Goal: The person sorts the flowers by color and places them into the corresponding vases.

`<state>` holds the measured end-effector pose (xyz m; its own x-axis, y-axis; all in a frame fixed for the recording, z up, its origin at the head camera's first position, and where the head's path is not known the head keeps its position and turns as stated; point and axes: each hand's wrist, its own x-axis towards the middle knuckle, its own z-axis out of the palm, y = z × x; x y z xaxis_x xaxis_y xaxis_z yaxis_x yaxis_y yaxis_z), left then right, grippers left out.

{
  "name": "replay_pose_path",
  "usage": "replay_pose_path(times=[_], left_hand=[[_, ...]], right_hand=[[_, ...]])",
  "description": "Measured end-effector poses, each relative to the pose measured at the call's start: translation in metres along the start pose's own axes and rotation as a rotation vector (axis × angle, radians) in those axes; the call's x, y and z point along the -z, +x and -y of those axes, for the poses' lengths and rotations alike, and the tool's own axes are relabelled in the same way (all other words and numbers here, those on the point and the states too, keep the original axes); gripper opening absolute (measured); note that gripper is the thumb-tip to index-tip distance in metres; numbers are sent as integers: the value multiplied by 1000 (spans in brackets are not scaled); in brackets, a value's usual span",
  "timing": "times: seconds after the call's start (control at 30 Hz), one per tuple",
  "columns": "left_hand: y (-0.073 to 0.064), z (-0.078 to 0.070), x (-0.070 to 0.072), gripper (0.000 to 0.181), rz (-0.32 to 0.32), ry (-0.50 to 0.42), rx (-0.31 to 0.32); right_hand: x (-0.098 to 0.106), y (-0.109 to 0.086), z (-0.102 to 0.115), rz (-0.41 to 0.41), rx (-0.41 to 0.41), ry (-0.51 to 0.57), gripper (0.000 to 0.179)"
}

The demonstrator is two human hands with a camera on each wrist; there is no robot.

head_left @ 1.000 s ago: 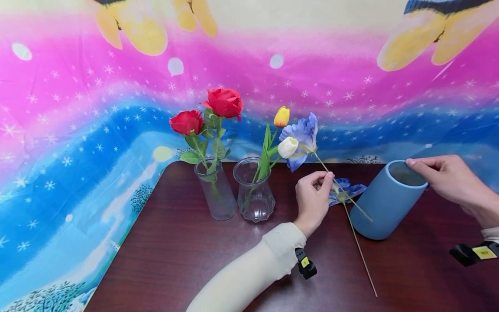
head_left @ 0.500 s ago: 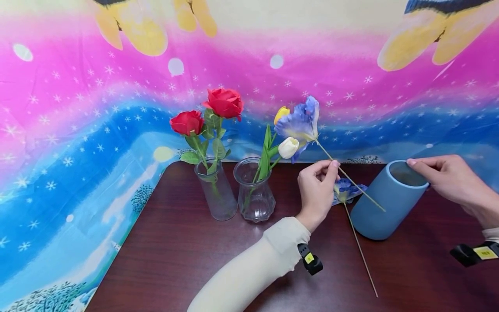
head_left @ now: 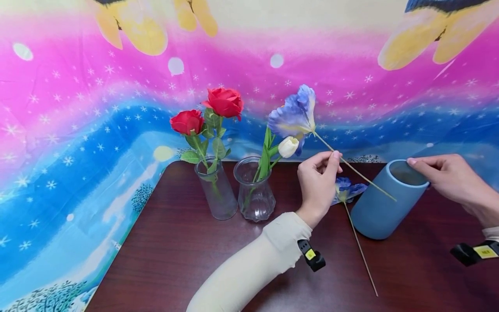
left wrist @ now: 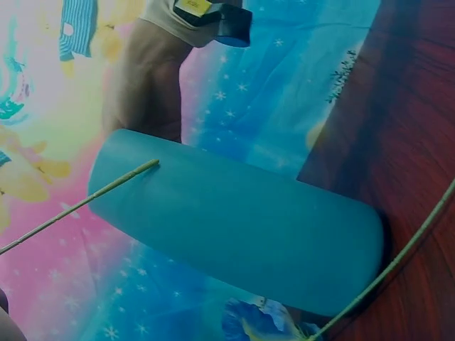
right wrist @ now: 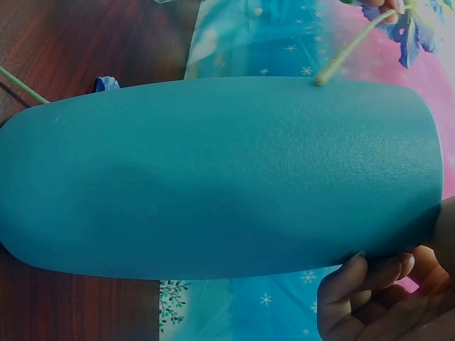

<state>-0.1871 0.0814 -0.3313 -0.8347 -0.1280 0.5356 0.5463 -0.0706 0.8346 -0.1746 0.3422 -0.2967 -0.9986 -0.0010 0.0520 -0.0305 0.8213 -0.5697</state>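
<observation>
My left hand [head_left: 317,186] pinches the thin stem of a blue-purple artificial flower [head_left: 293,115] between thumb and fingers. The bloom points up and left, and the bare stem end [left wrist: 131,173] lies in front of the upper wall of a blue vase [head_left: 383,210], outside its mouth. With thumb and fingers my right hand [head_left: 452,177] grips the vase's rim on the right side. The right wrist view shows curled fingers [right wrist: 355,291] against the vase wall. A second blue-purple flower [head_left: 348,189] lies on the table left of the vase, its stem stretching toward the front.
Two red roses [head_left: 223,103] stand in a frosted glass vase [head_left: 222,201]. Beside it, a clear glass vase [head_left: 257,203] holds a white tulip [head_left: 288,147] and a yellow one mostly hidden by the held bloom. A patterned cloth [head_left: 117,130] hangs behind the dark wooden table [head_left: 163,260].
My left hand has risen slightly, lifting the flower; its bloom now covers the yellow tulip. The stem end has shifted up and right across the blue vase. My right hand stays on the rim.
</observation>
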Motion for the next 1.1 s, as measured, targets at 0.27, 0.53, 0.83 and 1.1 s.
replay_pose_path(times=[0.27, 0.53, 0.83, 1.1], left_hand=[[6, -9, -2, 24, -38, -56, -38], [12, -14, -8, 24, -68, -110, -58], [19, -23, -11, 28, -65, -131, -90], [20, -25, -20, 26, -56, -82, -87]], right_hand=[[0, -1, 3, 12, -10, 6, 59], [-2, -2, 3, 15, -9, 14, 60], [0, 1, -1, 2, 10, 28, 55], [-1, 0, -1, 9, 4, 19, 57]])
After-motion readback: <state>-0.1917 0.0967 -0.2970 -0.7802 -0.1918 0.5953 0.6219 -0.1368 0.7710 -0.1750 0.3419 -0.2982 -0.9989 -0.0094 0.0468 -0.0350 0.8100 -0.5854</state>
